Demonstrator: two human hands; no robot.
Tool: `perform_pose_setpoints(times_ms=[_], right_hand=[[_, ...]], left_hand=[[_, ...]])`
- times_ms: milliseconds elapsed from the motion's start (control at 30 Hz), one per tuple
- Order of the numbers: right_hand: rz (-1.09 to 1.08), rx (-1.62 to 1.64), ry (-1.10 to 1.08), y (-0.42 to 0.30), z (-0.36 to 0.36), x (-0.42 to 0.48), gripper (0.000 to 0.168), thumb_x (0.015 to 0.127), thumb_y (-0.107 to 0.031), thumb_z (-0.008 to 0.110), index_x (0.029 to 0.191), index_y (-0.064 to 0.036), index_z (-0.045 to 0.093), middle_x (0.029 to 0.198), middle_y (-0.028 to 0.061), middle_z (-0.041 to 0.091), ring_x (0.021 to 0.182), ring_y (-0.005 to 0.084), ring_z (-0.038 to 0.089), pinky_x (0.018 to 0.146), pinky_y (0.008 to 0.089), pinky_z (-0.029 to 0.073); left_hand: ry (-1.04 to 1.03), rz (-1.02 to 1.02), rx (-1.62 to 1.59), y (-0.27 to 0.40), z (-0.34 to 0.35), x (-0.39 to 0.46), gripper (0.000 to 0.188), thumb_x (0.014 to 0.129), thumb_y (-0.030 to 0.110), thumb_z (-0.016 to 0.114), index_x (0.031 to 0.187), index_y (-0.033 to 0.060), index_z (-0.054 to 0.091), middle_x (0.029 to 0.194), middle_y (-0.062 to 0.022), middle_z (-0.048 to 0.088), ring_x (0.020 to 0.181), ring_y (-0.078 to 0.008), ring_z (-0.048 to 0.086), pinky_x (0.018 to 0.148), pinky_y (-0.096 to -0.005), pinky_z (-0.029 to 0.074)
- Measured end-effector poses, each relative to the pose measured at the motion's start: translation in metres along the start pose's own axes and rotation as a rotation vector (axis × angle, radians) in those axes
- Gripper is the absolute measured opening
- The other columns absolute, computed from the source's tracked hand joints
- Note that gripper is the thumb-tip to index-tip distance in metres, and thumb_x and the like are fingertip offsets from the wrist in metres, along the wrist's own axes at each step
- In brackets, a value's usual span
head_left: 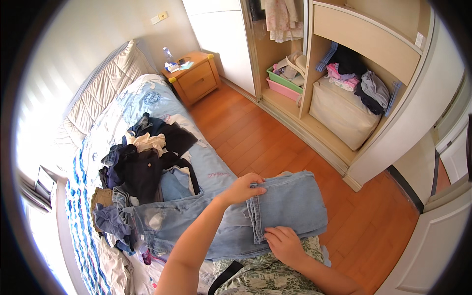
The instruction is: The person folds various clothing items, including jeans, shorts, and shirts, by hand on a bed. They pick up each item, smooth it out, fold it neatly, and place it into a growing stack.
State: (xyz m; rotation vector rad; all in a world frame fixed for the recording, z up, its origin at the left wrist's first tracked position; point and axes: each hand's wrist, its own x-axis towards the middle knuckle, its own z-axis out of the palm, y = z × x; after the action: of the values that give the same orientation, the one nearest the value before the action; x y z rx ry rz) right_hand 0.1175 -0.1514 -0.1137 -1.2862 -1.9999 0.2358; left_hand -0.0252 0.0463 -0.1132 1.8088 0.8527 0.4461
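Note:
A pair of light blue jeans (232, 225) lies across the near edge of the bed, its leg end folded back on itself at the right. My left hand (246, 187) pinches the upper corner of the folded hem between thumb and fingers. Lower down, my right hand (285, 245) holds the hem's near corner, fingertips on the denim. The waist end reaches left to a heap of dark clothes (140, 173), with a cream garment (146, 142) on top and a crumpled grey-blue garment (112, 221) beside it.
The bed with a blue printed quilt (212, 162) extends to a padded headboard (110, 73). A wooden nightstand (195, 81) stands beyond. At the right, an open wardrobe (308, 107) holds a green basket (284, 81), a pink one below, and a large cream storage bag (343, 110). A white door (438, 243) is at lower right.

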Motion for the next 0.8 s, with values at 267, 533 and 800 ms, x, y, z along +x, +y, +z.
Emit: perform_pose_setpoints(times_ms=[267,533,800], right_hand=[[0.335,-0.048,0.163,0.036,-0.044,0.001,0.024,0.073,-0.008,0.061,0.097,-0.004,0.056,0.107,0.0131,0.052,0.103,0.0281,0.047,0.084,0.0368,0.039],[0.531,-0.128,0.165,0.062,-0.057,-0.015,0.041,0.073,-0.007,0.059,0.112,0.000,0.047,0.124,0.0183,0.041,0.112,0.0347,0.040,0.094,0.0400,0.033],[-0.075,0.065,-0.326,-0.028,0.032,0.058,0.041,0.076,-0.019,0.058,0.113,-0.003,0.049,0.125,0.0154,0.041,0.117,0.0312,0.038,0.097,0.0508,0.024]], left_hand=[[0.029,-0.140,0.482,-0.011,0.027,0.002,0.054,0.064,0.034,0.071,0.104,0.0018,0.053,0.097,-0.0148,0.057,0.096,-0.0277,0.050,0.083,-0.0362,0.040],[0.617,-0.079,0.120,0.009,-0.005,-0.063,0.034,0.075,0.019,0.064,0.104,0.0057,0.053,0.102,-0.0148,0.053,0.103,-0.0297,0.047,0.087,-0.0363,0.039],[1.636,-0.281,-0.525,-0.065,0.040,-0.281,0.014,0.083,0.012,0.056,0.092,0.0044,0.047,0.081,-0.0025,0.049,0.072,-0.0099,0.048,0.063,-0.0233,0.043]])
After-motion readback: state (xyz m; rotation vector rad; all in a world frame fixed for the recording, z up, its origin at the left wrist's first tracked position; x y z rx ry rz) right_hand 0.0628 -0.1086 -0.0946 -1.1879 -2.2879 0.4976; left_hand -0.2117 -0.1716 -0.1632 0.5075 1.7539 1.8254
